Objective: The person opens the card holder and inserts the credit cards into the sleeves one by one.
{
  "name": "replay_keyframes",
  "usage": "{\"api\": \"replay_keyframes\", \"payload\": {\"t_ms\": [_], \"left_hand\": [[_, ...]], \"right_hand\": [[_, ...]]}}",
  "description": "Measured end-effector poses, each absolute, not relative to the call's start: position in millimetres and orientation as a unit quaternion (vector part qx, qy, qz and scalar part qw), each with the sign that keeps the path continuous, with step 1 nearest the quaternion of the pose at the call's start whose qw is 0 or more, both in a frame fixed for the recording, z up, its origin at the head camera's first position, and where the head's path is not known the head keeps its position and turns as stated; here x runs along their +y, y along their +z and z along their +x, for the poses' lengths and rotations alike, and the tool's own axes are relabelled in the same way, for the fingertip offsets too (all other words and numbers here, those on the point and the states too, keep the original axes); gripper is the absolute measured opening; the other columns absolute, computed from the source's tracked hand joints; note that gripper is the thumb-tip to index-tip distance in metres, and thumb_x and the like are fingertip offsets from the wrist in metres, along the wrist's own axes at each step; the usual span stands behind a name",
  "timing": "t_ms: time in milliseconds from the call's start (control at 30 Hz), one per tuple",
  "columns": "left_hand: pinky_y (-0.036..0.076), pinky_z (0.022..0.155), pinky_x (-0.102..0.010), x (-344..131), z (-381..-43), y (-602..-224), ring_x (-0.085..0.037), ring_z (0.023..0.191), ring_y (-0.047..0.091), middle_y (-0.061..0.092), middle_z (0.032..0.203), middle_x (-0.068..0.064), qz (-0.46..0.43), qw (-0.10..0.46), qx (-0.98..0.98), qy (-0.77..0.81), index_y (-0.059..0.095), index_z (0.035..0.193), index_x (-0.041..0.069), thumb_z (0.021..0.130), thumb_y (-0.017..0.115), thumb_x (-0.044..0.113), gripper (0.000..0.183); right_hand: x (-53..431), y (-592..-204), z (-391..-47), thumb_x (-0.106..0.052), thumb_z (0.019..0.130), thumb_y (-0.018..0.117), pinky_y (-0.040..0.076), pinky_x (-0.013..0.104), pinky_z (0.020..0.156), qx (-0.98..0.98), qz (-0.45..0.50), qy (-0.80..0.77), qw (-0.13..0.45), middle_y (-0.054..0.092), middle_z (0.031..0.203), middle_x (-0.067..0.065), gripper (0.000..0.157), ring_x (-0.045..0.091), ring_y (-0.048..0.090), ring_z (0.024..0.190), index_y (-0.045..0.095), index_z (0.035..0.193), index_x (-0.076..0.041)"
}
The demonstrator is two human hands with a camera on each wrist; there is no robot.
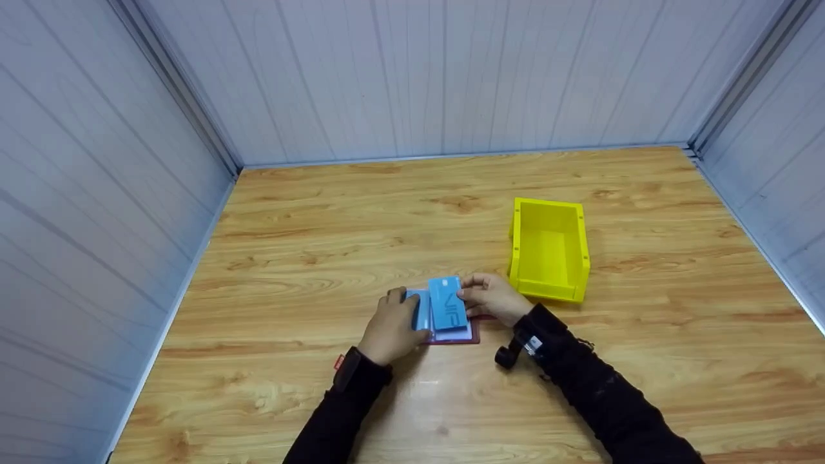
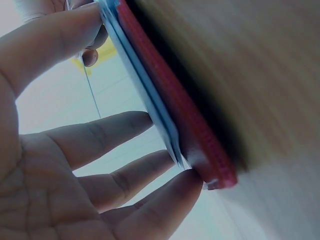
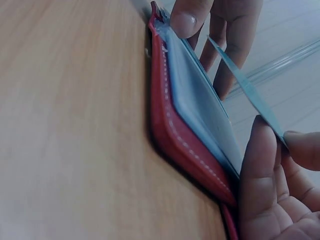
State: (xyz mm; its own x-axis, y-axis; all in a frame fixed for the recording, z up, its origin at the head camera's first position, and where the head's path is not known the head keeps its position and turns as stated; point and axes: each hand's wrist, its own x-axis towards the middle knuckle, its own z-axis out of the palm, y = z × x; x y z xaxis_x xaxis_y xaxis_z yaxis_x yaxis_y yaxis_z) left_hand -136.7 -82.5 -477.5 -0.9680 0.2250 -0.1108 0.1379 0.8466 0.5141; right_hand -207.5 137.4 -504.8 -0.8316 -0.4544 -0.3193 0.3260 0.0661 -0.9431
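A red card holder (image 3: 192, 155) with white stitching lies opened out on the table, its clear plastic sleeves (image 2: 145, 90) facing up. My left hand (image 1: 391, 327) rests on its left part, thumb and fingertips pressing on the sleeves and along the edge, fingers spread and fairly straight. Between thumb and fingers, my right hand (image 1: 495, 298) pinches the right edge of a light blue card (image 1: 446, 303) printed "VIP". That card is raised at a tilt above the sleeves, seen nearly edge-on in the right wrist view. It covers part of the card holder in the head view.
A yellow plastic bin (image 1: 551, 290) stands just beyond my right hand, on the right side of the wooden table (image 1: 322, 219). White panel walls (image 1: 412, 77) enclose the table at the back and both sides. A black camera mount (image 1: 506, 356) juts from my right wrist.
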Motion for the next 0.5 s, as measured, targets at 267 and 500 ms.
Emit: {"api": "replay_keyframes", "payload": {"t_ms": [267, 500], "left_hand": [[0.029, 0.115, -0.055, -80, -136, -475, -0.046, 0.141, 0.031, 0.038, 0.150, -0.027, 0.088, 0.077, 0.955, 0.272, 0.048, 0.141, -0.002, 0.087, 0.071, 0.030, 0.067], [0.033, 0.114, -0.049, -71, -138, -472, -0.037, 0.138, 0.042, 0.051, 0.143, -0.022, 0.074, 0.046, 0.920, 0.382, 0.040, 0.146, -0.004, 0.093, 0.062, 0.023, 0.063]], "right_hand": [[140, -505, -205, -0.006, 0.095, 0.059, 0.056, 0.023, 0.066, 0.659, -0.060, -0.691, 0.291, 0.066, 0.083, -0.004, 0.005, 0.008, 0.064, 0.070, 0.058, 0.099, -0.007], [140, -505, -205, -0.004, 0.094, 0.060, 0.058, 0.025, 0.067, 0.650, -0.053, -0.697, 0.297, 0.064, 0.083, -0.002, 0.006, 0.009, 0.064, 0.070, 0.058, 0.099, -0.006]]}}
